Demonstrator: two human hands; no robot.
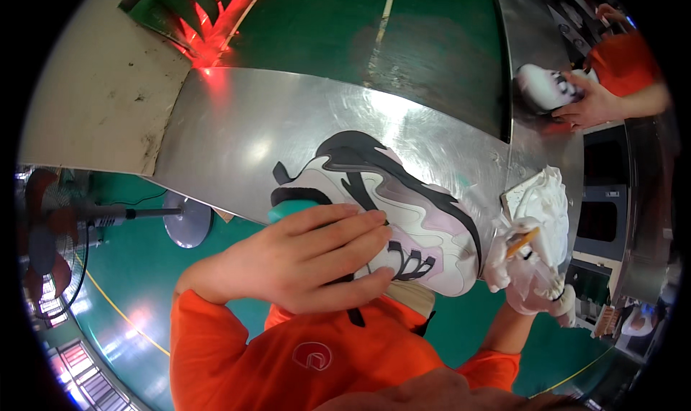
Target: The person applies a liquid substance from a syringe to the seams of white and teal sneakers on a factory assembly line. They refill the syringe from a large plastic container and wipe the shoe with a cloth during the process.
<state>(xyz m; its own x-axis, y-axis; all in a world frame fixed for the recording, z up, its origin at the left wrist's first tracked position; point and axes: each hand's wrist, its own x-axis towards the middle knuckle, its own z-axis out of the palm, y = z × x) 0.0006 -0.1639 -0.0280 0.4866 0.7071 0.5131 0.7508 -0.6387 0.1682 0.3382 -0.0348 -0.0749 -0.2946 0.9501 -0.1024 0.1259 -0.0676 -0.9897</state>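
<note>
Head view shows the sneaker (417, 213) slanting lengthwise, toe toward lower right

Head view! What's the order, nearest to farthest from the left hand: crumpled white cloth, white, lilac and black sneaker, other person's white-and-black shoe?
1. White, lilac and black sneaker, touching the left hand.
2. Crumpled white cloth, to the right.
3. Other person's white-and-black shoe, upper right.

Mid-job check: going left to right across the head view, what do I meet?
Left to right: pedestal fan, the left hand, the white, black and lilac sneaker, the right hand, a co-worker's hand. The white cloth overlaps the right hand's span, so it is left unranked.
</note>
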